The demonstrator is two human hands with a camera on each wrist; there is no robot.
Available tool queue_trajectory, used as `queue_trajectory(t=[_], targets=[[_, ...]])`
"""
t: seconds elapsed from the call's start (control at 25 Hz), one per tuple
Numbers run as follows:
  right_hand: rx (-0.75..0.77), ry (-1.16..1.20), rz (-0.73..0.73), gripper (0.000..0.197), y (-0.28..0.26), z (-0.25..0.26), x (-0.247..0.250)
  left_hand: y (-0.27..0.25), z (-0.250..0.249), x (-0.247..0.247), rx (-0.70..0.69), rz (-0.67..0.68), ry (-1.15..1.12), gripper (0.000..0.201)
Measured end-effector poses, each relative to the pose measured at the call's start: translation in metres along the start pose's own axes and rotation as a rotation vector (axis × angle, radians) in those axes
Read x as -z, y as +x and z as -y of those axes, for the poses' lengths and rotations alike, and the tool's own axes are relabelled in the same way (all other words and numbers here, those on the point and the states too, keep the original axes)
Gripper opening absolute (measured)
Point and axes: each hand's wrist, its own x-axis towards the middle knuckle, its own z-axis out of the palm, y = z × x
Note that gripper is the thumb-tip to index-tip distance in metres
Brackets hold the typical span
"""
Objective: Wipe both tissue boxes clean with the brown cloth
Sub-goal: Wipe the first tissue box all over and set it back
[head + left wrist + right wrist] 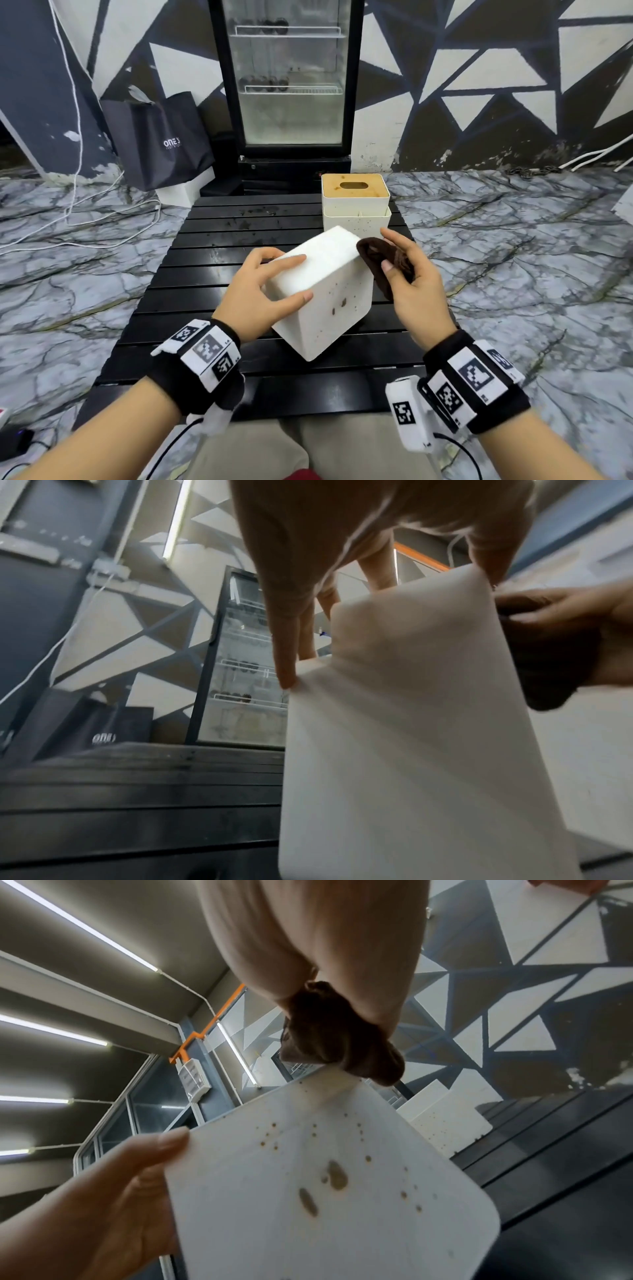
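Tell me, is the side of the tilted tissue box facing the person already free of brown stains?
No, the tilted tissue box shows brown spots on that face in the right wrist view.

Left hand (342, 547) fingertips (286, 680) on tilted white tissue box (411, 737). Right hand (582, 610) presses brown cloth (548, 669) against its side. Black slatted tabletop (137, 791) below.
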Motion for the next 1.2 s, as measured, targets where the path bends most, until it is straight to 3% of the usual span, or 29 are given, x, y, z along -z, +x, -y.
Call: queue_trajectory(t=[0.16,0.44,0.6,0.84,1.0,1.2], targets=[[-0.011,0.058,-0.017,0.048,-0.001,-0.007,-0.019,0.005,-0.001,0.003,0.148,-0.077,-0.119,0.051],[0.019,-0.006,-0.005,0.040,-0.006,-0.010,-0.054,0.006,-0.004,0.004,0.235,-0.102,-0.191,0.036],[0.011,0.004,0.024,0.032,-0.008,-0.015,-0.068,0.007,0.000,0.003,0.260,-0.146,-0.243,0.042],[0.020,-0.044,0.075,0.045,-0.009,-0.020,-0.071,0.008,0.003,0.003,0.257,-0.120,-0.254,0.047],[0.103,-0.042,0.126,0.048,-0.027,-0.019,-0.090,0.010,0.006,0.005,0.265,-0.092,-0.303,0.048],[0.101,-0.054,0.145,0.048,-0.003,-0.019,-0.086,0.010,0.008,0.005,0.277,-0.130,-0.379,0.050]])
